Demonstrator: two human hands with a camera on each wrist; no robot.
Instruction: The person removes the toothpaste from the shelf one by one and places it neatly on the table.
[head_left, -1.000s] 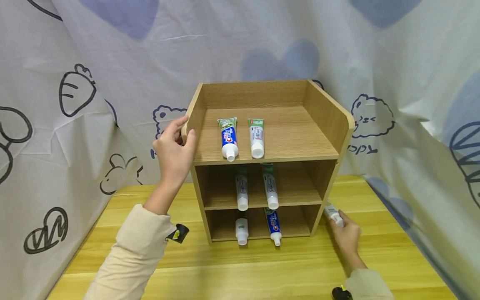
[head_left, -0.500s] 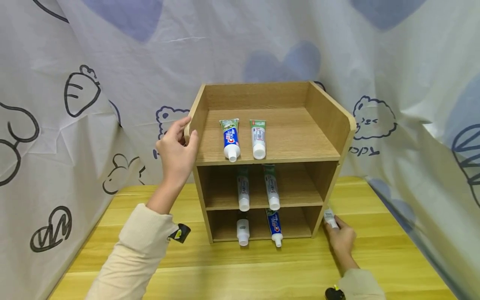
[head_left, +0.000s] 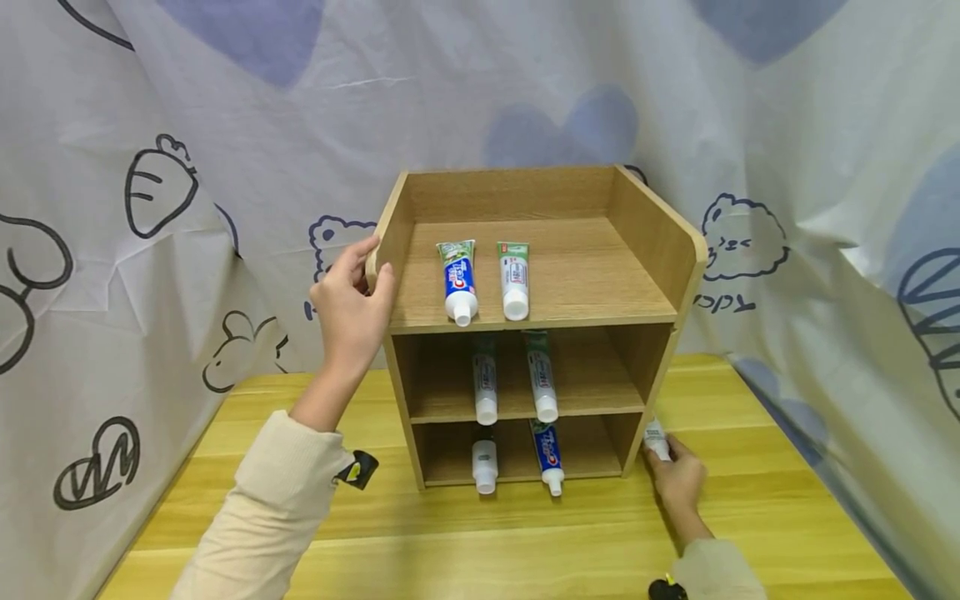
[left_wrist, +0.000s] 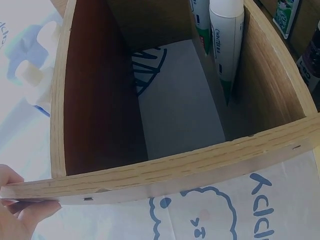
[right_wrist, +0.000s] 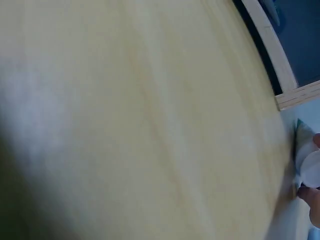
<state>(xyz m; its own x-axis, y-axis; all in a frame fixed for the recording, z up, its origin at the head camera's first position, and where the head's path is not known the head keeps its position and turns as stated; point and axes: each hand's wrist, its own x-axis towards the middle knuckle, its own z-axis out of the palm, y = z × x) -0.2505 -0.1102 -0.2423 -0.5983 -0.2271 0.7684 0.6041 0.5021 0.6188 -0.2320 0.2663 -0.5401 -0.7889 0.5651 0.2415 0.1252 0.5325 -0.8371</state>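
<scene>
My left hand (head_left: 352, 300) grips the front edge of the left side panel of a wooden desktop shelf (head_left: 517, 320); in the left wrist view its fingers (left_wrist: 20, 220) lie on both sides of the board. Low beside the shelf's right wall, my right hand (head_left: 678, 479) holds a white toothpaste tube (head_left: 656, 439) by its cap end. The right wrist view shows that tube (right_wrist: 303, 145) near the shelf's bottom corner, with the hand mostly out of frame. On the top board lie a blue-and-white toothpaste tube (head_left: 460, 282) and a white-and-green one (head_left: 514, 281).
The middle level holds two white-and-green tubes (head_left: 485, 383). On the bottom level are a white-capped tube (head_left: 485, 467) and a blue tube (head_left: 547, 454). All stands on a yellow wood-grain table (head_left: 450, 550), before a printed cloth (head_left: 247, 108).
My right hand has shifted slightly left and nearer with the white tube, which is now close against the shelf's right side. The left hand keeps its hold on the panel.
</scene>
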